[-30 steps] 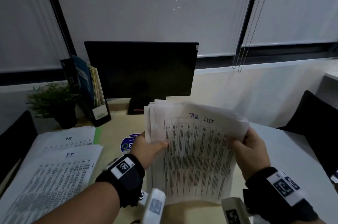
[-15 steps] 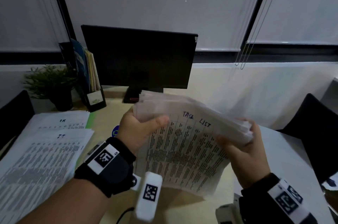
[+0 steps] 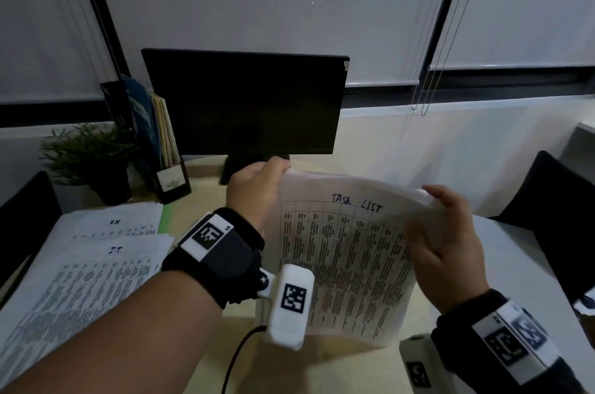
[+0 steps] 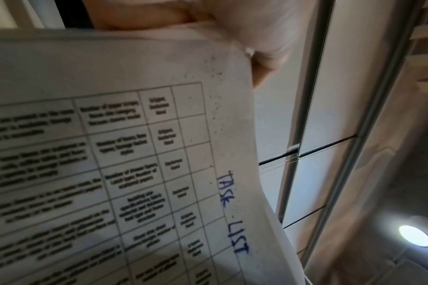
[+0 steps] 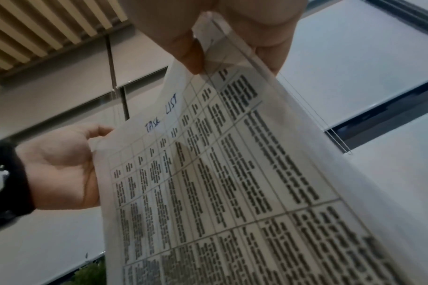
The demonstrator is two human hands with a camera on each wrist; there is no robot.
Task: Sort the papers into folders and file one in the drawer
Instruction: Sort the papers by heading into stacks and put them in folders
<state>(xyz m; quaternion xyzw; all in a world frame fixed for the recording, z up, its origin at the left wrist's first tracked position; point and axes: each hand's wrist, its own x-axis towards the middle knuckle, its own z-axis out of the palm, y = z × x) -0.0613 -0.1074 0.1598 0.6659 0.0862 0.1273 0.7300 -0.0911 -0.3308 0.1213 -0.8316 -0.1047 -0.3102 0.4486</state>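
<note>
The desk (image 3: 206, 197) spreads pale under lowered blinds (image 3: 267, 7), its left and near parts cut off. A dark monitor (image 3: 244, 103) stands at the back, its foot partly hidden by the left hand (image 3: 254, 190). 2 paper piles (image 3: 80, 268) lie at left, marked "JT" and, blurred, something ending in "K"; their print is unreadable. Held above the desk, the stack of papers (image 3: 347, 264) headed "TASK LIST" bows between both hands. The left hand pinches its upper left corner; the right hand (image 3: 447, 248) clamps the upper right edge, thumb in front. Plant (image 3: 87, 155) and file holder (image 3: 161, 148) stand behind the piles.
</note>
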